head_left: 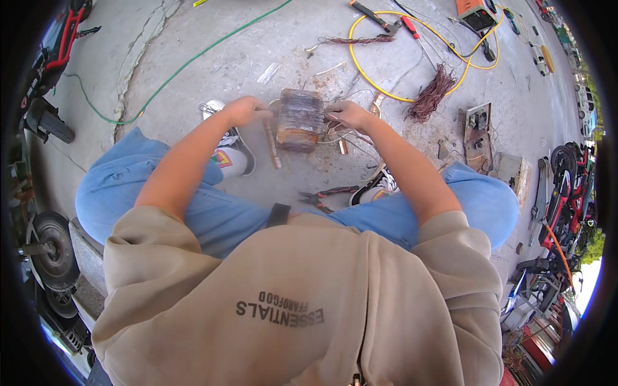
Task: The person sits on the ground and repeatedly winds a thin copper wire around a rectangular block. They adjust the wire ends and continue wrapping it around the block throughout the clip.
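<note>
A wire-wound coil block (300, 116), likely from a transformer, stands between my feet, its dark windings around a brown body. At its left side is my left hand (248, 110), with closed, slightly blurred fingertips close to the edge. My right hand (348, 117) is closed at the opposite side, fingers curled against the coil's edge or a wire there. What either hand pinches is too small to make out. Pale loose wires (357, 143) run from below my right hand. A thin brown strip (273, 147) lies left of the coil.
Pliers (327, 197) lie near my right shoe (376, 188). Farther off are a hammer (376, 18), a red-handled screwdriver (412, 31), a yellow hose (356, 64), a copper wire bundle (432, 94) and an orange machine (476, 14). A green hose (193, 59) crosses the concrete. A metal plate part (476, 136) stands right.
</note>
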`<state>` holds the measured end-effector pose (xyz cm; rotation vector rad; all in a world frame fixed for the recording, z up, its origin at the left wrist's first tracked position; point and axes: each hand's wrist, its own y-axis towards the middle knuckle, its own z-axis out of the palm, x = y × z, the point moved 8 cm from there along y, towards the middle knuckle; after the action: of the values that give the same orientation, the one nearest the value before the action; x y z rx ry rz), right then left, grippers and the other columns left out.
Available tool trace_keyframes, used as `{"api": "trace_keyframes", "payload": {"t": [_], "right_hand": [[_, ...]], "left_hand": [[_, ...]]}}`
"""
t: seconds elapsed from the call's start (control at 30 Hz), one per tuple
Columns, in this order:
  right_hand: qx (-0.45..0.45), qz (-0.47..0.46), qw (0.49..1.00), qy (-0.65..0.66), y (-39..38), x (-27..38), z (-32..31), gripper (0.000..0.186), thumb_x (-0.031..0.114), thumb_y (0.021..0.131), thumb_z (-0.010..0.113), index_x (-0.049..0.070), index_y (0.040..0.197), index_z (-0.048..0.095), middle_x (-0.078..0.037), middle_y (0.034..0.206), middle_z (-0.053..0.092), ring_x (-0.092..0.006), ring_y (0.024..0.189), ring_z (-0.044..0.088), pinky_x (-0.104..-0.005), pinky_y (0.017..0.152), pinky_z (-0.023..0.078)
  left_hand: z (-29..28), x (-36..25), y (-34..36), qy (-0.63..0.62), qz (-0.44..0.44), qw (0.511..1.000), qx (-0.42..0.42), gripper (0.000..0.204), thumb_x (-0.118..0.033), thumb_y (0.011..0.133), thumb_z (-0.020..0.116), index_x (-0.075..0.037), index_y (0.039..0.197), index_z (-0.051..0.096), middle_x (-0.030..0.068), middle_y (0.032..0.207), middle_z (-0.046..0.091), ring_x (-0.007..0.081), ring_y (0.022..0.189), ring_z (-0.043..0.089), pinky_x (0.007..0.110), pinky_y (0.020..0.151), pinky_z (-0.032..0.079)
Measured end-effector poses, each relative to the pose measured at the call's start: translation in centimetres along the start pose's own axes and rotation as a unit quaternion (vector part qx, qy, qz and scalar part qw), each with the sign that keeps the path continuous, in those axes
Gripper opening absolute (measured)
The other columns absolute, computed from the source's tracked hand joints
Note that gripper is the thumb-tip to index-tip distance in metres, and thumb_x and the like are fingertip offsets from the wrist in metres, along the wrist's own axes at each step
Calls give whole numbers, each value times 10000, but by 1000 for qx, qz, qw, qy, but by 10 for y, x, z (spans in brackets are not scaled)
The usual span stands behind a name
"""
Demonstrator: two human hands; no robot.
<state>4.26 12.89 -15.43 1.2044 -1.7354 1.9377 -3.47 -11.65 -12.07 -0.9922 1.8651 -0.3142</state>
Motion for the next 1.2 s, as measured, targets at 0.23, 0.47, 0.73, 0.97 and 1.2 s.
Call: {"api": "trace_keyframes", "payload": {"t": [0.23,0.47,0.73,0.97,1.2], "right_hand": [[-12,8,992,129,9,-17,25,361,202,901,654,4,1193,581,-85,1021,650,-166,916,627,-314,733,570],[-124,55,984,112,7,-15,30,232,153,903,600,18,1092,604,-69,875,636,-157,778,632,-299,662,538],[-44,103,969,222,10,-26,30,86,88,884,599,15,928,607,-33,696,536,-121,554,477,-269,486,392],[-60,123,969,205,-61,15,-94,147,116,883,637,77,784,535,19,620,448,-41,447,288,-219,379,213],[-320,17,943,91,-200,122,-222,181,99,874,625,74,767,481,24,633,434,-42,433,271,-232,377,203]], "left_hand": [[68,52,65,-142,-22,989,23,196,-72,876,626,29,1032,686,42,909,688,118,775,592,304,739,497],[82,86,87,-148,-29,988,-18,244,-103,760,608,62,924,683,189,843,689,259,780,649,386,727,502],[60,31,61,-70,-55,995,38,229,-90,879,614,35,1060,673,101,996,692,152,881,610,311,808,486],[-26,2,45,-107,-36,993,-21,312,-237,938,543,24,1061,664,77,965,694,162,835,639,308,800,504],[-35,-121,48,-146,167,971,-86,385,-322,981,488,-14,1168,624,81,1048,673,167,998,608,308,913,460]]}}
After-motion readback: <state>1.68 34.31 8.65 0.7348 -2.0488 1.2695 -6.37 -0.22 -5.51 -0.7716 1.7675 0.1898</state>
